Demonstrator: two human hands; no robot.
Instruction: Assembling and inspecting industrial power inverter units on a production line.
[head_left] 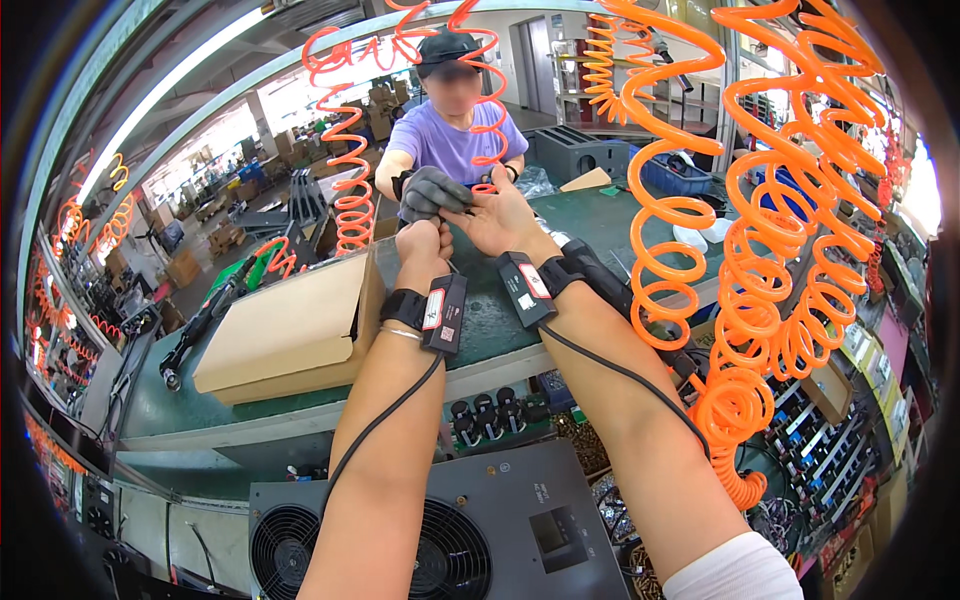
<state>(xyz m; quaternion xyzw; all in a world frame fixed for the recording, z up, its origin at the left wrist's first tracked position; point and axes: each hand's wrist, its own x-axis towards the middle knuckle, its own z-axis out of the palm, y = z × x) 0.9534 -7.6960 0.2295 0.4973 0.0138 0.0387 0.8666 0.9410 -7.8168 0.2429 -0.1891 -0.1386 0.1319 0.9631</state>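
My left hand (421, 246) is stretched forward over the green bench (490, 320), curled into a fist; I cannot make out anything inside it. Just to its right my right hand (497, 222) lies palm up with the fingers apart. A co-worker in a purple shirt faces me across the bench, and that person's grey-gloved hand (433, 190) reaches down onto the fingertips of my right hand, just above my left fist. Whatever small thing may sit between the glove and my palm is hidden. Both my wrists carry black strapped sensor units (443, 312) with cables running down my forearms.
A closed cardboard box (290, 332) lies on the bench to the left. Orange coiled air hoses (760, 250) hang at right and centre. A grey metal unit with fans (450, 530) sits below my arms. A powered screwdriver (205, 315) rests far left; a blue bin (680, 172) stands behind.
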